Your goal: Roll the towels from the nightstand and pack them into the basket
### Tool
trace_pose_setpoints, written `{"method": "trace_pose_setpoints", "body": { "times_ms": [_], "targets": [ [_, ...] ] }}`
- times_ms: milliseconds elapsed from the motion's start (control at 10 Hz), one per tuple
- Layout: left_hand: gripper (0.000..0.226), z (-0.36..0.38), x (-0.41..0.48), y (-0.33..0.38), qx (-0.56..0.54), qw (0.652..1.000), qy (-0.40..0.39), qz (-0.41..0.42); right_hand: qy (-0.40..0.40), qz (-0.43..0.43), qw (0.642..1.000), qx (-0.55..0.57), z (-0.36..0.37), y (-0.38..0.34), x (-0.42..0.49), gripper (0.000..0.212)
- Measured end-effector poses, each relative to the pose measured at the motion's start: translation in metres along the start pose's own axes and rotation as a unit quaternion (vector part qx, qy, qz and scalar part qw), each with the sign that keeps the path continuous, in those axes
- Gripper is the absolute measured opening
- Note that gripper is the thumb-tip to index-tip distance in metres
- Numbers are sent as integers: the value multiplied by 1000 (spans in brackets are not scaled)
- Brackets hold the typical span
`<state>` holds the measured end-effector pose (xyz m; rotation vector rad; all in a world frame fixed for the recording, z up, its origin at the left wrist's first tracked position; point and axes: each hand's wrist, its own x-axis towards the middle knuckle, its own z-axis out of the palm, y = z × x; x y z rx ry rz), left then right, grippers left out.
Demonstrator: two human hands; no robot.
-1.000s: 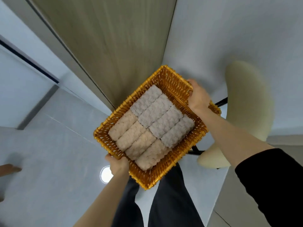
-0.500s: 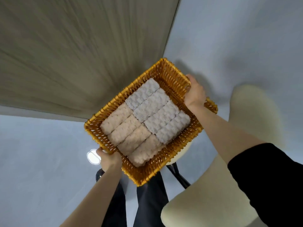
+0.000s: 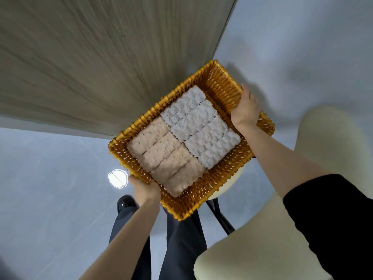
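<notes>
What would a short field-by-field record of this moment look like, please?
basket: orange woven basket, off the floor, between both hands
towels: eight rolls in two rows, four beige towels nearer, four white towels farther
left hand: grips the near left rim
right hand: on the far right rim; grip blurred
nearby: cream chair to the right, partly under the basket
task state: towels rolled and packed

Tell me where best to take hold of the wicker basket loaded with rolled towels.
Take the basket by its two short end rims, one from each outer side, as the left grip and right grip do: it is long, open-topped, and the towels fill the floor evenly, so opposite ends balance it.
</notes>
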<state>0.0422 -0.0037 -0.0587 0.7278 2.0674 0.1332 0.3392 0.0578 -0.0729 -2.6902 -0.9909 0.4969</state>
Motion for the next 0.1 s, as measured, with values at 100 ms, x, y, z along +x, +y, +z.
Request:
{"method": "trace_pose_setpoints", "body": {
  "times_ms": [100],
  "targets": [
    [50,-8,3,9,-66,996,-39,-47,3,-12,1000,7,-9,-6,-17,70]
  ]
}}
